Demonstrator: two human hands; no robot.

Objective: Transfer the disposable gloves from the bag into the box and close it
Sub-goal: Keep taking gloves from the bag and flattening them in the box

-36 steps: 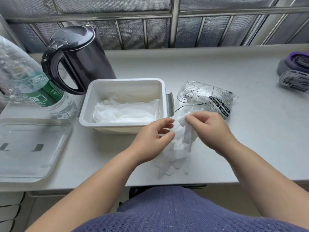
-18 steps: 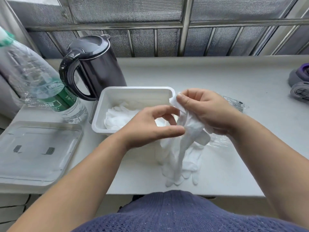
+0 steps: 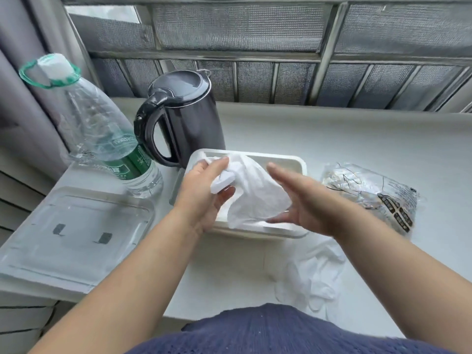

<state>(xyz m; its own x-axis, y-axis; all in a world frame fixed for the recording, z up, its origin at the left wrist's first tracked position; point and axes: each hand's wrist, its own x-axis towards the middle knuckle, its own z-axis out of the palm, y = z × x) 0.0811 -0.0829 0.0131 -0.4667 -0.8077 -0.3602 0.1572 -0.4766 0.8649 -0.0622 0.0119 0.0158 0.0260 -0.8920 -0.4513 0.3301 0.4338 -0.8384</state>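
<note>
Pinching a crumpled glove [image 3: 252,190] in the left hand [image 3: 204,190], right over the white box [image 3: 293,162]. Cupping its other side with the right hand [image 3: 304,200], fingers straight. Got more gloves [image 3: 314,277] lying loose on the counter [image 3: 332,139] just in front of the box, bag [image 3: 370,195] off to the right.

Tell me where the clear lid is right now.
In the head view, the clear lid lies flat at the left, in front of the water bottle and left of the white box.

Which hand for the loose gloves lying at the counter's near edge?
Right hand: it is open, and the loose gloves lie on its side. The left hand grips a glove over the box.
</note>
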